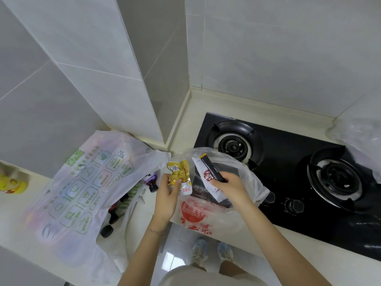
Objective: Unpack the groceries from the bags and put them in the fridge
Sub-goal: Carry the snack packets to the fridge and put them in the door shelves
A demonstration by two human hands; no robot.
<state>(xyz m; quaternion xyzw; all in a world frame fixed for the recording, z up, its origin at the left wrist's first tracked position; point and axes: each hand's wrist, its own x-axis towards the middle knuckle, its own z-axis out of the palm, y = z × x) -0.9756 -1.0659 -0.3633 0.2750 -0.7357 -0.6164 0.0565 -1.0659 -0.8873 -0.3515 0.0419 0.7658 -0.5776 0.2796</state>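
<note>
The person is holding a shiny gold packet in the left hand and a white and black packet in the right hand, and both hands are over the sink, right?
Not quite. The hands are not over a sink. The left hand holds the gold packet and the right hand holds the white and black packet above a clear plastic bag beside the black gas stove. The head view shows no sink.

Home kitchen: gas hob (288,162), tiled walls (268,48)
</note>
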